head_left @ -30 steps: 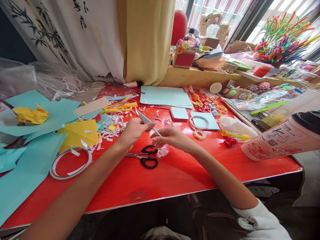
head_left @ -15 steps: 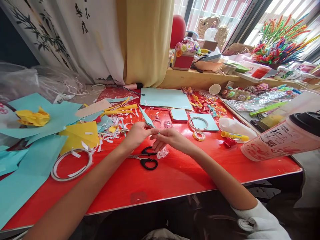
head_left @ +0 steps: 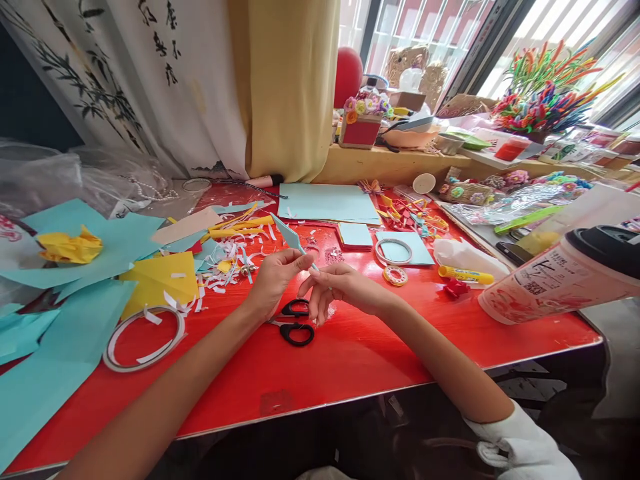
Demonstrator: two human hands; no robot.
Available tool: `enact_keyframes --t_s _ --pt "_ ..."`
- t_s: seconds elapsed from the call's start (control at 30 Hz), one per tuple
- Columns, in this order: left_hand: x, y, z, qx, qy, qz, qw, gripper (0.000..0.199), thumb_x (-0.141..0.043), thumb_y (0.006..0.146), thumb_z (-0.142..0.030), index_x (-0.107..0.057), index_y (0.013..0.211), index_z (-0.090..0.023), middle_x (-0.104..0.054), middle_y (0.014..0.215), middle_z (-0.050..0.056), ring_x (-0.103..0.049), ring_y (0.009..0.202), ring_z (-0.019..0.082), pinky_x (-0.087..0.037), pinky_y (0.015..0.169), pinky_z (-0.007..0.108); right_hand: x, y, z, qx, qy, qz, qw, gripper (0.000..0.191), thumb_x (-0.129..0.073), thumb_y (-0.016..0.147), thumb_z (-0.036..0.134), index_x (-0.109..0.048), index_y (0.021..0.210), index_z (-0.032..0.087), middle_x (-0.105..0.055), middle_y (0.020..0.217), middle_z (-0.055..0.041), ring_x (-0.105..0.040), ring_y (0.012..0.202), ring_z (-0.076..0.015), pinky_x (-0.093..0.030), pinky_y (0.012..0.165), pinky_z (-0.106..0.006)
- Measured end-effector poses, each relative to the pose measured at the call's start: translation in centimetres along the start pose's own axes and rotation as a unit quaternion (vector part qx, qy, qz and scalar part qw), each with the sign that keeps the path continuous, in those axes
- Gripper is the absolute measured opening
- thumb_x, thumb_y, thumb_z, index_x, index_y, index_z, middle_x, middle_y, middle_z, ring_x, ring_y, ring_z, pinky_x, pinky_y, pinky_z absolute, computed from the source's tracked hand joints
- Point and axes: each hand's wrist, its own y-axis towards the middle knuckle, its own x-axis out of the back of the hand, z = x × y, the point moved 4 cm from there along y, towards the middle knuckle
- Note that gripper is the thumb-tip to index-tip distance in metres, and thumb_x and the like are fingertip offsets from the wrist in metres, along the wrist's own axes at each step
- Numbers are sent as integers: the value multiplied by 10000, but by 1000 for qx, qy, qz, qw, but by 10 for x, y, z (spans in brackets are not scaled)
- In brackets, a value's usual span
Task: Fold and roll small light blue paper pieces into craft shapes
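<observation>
A narrow piece of folded light-blue paper [head_left: 289, 235] is held above the red table [head_left: 360, 360]. My left hand [head_left: 276, 277] pinches it between thumb and fingers, with the long end pointing up and away. At the lower end, my right hand [head_left: 345, 287] closes thumb and forefinger on the same paper; its other fingers curl loosely below. Black-handled scissors [head_left: 297, 333] lie just beneath my hands, their blades partly hidden by the left one. Behind them sit a stack of small light-blue squares [head_left: 355, 235] and larger light-blue sheets [head_left: 327, 202].
White paper scraps [head_left: 235, 260] and yellow paper [head_left: 163, 280] lie left, near a large tape roll [head_left: 145, 338]. Rightward are a smaller tape roll [head_left: 393, 251], a glue stick [head_left: 465, 275] and a tilted drink cup [head_left: 540, 280]. Flower crafts crowd the windowsill [head_left: 400, 157].
The view has shifted slightly. My right hand's fingertips have slid a little along the lower end of the paper, and my left hand has turned slightly, showing more of its thumb.
</observation>
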Motion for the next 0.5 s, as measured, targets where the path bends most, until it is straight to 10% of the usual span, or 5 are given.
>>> enact_keyframes --t_s 0.23,0.5 --pt "1 -1 -3 4 -21 17 1000 176 -673 683 -336 -666 663 -161 -546 634 -4 -500 678 126 -391 729 261 -2 0 -3 -1 35 58 998 410 -373 898 413 -609 934 81 -666 648 -73 -625 508 -127 -497 512 -237" --pt "2 2 -3 -4 -30 -17 999 299 -595 743 -428 -679 708 -143 -609 699 32 -497 686 127 -391 718 266 3 0 5 26 -73 -66 995 411 -424 857 470 -594 939 105 -662 671 -62 -617 526 -113 -501 546 -238"
